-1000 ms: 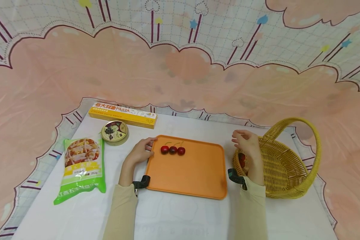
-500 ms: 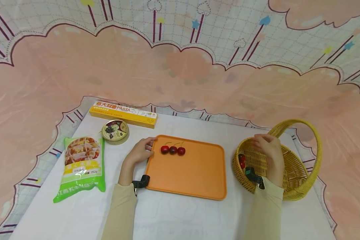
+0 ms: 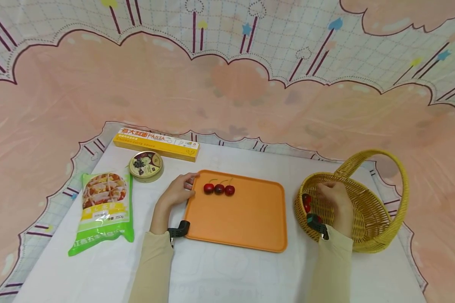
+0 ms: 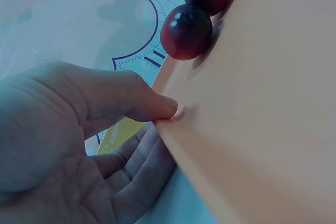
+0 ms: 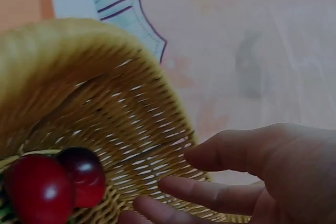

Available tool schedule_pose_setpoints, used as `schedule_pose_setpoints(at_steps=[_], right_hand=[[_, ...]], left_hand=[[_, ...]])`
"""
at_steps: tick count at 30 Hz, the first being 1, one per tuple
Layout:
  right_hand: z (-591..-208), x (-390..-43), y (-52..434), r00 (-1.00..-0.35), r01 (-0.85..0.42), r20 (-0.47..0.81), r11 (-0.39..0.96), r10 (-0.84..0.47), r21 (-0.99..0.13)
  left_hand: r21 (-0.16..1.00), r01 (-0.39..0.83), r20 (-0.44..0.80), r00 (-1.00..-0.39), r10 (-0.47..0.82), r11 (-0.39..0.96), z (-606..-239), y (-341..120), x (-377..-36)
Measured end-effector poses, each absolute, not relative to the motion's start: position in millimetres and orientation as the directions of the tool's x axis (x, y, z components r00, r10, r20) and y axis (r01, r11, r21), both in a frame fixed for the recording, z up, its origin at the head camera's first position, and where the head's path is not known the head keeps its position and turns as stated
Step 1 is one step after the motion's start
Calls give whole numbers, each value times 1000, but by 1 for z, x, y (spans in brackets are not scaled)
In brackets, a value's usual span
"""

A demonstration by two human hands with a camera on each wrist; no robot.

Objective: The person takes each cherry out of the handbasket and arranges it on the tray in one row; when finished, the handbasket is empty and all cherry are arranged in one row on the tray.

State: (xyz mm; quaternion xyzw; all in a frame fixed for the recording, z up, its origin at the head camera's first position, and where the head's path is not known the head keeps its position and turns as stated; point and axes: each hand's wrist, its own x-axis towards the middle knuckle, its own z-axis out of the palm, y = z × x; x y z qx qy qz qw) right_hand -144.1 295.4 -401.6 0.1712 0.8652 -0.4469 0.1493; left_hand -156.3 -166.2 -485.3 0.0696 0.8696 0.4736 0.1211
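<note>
- The left hand (image 3: 178, 191) pinches the far-left rim of the orange tray (image 3: 246, 223), thumb on top.
- Three cherries (image 3: 219, 189) lie in a row on the tray's far part.
- The right hand (image 3: 335, 202), its grip loosely open and holding nothing, reaches inside the wicker basket (image 3: 379, 227) near two cherries in the basket (image 5: 52, 184).

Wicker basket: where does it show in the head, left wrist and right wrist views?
Head: the wicker basket sits at the right of the table, with the right hand reaching into it.
Left wrist: not in view; only the left hand, the orange tray and cherries.
Right wrist: the basket's woven wall fills the left half.
Shared landmark: the red cherries in the basket, seen in the head and right wrist views.
</note>
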Motion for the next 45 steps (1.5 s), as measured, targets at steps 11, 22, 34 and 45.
schedule_pose_setpoints(at_steps=[11,22,34,45], right_hand=[[-412,-142,286,-878,446,-475,474,63,-760],[-412,-144,288,-858,450,-513,453,-20,-770],[-412,-146,297,-854,418,-514,478,-83,-773],[-409,-146,295,-859,470,-511,370,-14,-801]], left_hand=[[831,21,-137,-961,241,556,-486,-166,-157],[836,32,-128,-959,252,548,-486,-166,-157],[824,6,-153,-960,234,566,-487,-166,-157],[829,9,-155,-957,245,558,-486,-166,-158]])
